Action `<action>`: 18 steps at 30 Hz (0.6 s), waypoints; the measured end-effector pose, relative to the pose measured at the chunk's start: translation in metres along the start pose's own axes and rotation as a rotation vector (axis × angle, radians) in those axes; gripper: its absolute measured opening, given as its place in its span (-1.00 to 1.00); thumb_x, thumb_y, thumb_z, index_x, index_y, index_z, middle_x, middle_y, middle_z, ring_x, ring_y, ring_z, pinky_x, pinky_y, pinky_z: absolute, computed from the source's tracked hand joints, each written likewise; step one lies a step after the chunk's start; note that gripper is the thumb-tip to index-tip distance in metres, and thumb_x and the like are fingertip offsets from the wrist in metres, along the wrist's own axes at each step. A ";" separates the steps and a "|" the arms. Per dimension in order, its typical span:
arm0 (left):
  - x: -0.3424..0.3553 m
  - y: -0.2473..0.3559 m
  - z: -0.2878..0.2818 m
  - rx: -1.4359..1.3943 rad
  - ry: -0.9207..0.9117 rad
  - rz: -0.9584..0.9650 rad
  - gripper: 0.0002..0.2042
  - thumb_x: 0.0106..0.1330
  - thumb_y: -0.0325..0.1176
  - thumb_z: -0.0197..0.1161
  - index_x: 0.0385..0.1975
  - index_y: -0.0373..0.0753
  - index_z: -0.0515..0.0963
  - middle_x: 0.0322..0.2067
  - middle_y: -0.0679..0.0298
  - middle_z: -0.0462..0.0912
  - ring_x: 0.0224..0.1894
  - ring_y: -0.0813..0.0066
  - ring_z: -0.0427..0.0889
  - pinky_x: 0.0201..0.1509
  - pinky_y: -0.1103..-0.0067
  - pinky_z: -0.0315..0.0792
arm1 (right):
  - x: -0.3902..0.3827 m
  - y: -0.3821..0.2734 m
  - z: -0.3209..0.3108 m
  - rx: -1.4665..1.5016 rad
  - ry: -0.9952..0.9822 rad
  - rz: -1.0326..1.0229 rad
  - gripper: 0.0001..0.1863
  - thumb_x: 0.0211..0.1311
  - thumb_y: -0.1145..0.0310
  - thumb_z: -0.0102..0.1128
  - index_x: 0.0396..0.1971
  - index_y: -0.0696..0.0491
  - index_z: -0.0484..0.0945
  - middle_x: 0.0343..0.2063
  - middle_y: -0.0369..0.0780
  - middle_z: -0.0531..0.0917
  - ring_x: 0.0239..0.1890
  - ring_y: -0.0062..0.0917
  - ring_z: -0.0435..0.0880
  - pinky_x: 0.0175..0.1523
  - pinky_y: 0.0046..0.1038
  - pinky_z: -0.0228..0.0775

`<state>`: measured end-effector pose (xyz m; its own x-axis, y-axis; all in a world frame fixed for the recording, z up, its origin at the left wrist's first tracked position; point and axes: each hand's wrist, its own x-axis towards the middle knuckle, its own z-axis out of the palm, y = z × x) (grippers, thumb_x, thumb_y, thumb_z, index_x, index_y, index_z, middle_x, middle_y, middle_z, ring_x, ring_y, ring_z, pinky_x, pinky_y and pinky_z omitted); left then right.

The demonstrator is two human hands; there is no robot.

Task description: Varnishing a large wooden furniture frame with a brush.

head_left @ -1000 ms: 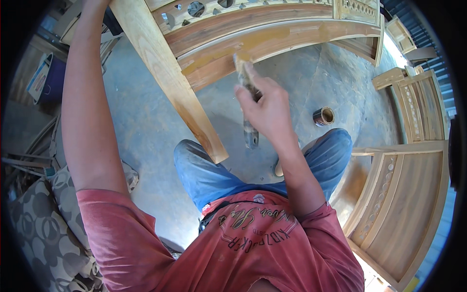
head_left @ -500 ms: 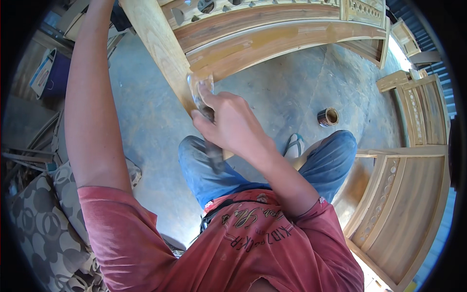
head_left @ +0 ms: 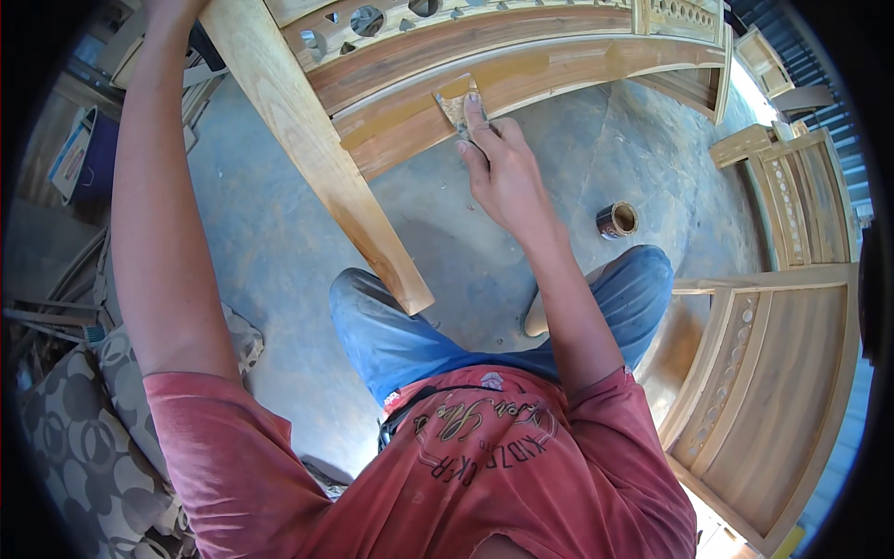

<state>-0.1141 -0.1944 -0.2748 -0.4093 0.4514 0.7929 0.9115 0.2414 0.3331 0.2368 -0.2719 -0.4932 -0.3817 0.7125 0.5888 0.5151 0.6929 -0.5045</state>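
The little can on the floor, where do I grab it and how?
Probably grip the can around its round wall, just below the rim, thumb opposite fingers. Come from the near side, by the person's right knee. It seems to stand upright, its mouth open at the top, and I see no handle; so keep fingers out of the opening and hold it level.

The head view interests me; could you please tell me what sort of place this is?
Probably a furniture workshop: the right hand holds a scraper at a wooden frame with brownish smears, more bare-looking wooden panels show at the right, and an open can sits on the floor.
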 end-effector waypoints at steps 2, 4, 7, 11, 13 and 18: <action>-0.012 0.005 -0.008 -0.077 0.025 -0.002 -0.41 0.24 0.05 0.32 -0.11 -0.52 0.61 -0.26 -0.12 0.70 -0.29 0.08 0.70 -0.17 0.34 0.58 | -0.004 -0.006 -0.002 -0.036 -0.035 0.025 -0.41 0.25 0.49 0.23 0.31 0.15 0.43 -0.42 -0.09 0.51 -0.58 -0.33 0.46 -0.39 -0.33 0.43; -0.020 0.010 -0.013 -0.239 0.083 -0.004 -0.42 0.23 0.05 0.32 -0.14 -0.51 0.62 -0.27 -0.12 0.70 -0.31 0.08 0.70 -0.18 0.34 0.58 | -0.007 -0.014 -0.010 -0.117 -0.098 0.070 -0.43 0.25 0.46 0.22 0.29 0.20 0.43 -0.45 -0.08 0.54 -0.60 -0.33 0.46 -0.40 -0.33 0.43; -0.002 -0.013 -0.004 -0.129 0.039 0.057 -0.42 0.23 0.05 0.32 -0.16 -0.51 0.63 -0.29 -0.12 0.70 -0.32 0.08 0.69 -0.20 0.33 0.57 | -0.006 -0.029 -0.025 -0.046 -0.121 0.195 -0.45 0.25 0.42 0.22 0.25 0.24 0.46 -0.49 -0.10 0.56 -0.61 -0.38 0.45 -0.41 -0.36 0.41; 0.042 -0.067 0.027 0.468 -0.218 0.220 -0.43 0.23 0.05 0.32 -0.18 -0.51 0.64 -0.30 -0.12 0.70 -0.33 0.08 0.69 -0.21 0.31 0.57 | -0.003 -0.047 -0.041 0.307 -0.132 0.521 -0.48 0.24 0.35 0.26 0.17 0.27 0.54 -0.57 -0.18 0.57 -0.60 -0.52 0.42 -0.43 -0.46 0.36; 0.050 -0.078 0.034 0.538 -0.202 0.243 -0.42 0.23 0.05 0.32 -0.17 -0.52 0.64 -0.30 -0.13 0.70 -0.33 0.07 0.69 -0.21 0.30 0.57 | 0.012 -0.046 -0.034 0.290 -0.070 0.534 -0.46 0.23 0.30 0.27 0.15 0.29 0.54 -0.59 -0.17 0.59 -0.63 -0.54 0.40 -0.45 -0.48 0.35; -0.011 0.019 0.013 -0.241 -0.032 -0.089 -0.39 0.24 0.05 0.31 -0.10 -0.53 0.62 -0.26 -0.14 0.71 -0.30 0.04 0.70 -0.19 0.31 0.58 | 0.022 -0.056 -0.015 0.181 -0.102 0.494 -0.43 0.21 0.24 0.27 0.14 0.32 0.54 -0.61 -0.18 0.62 -0.66 -0.55 0.37 -0.48 -0.49 0.33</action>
<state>-0.0927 -0.1835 -0.2834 -0.4858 0.4652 0.7400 0.8537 0.0710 0.5158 0.2107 -0.2970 -0.4427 -0.2040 0.9596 0.1936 0.5155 0.2735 -0.8121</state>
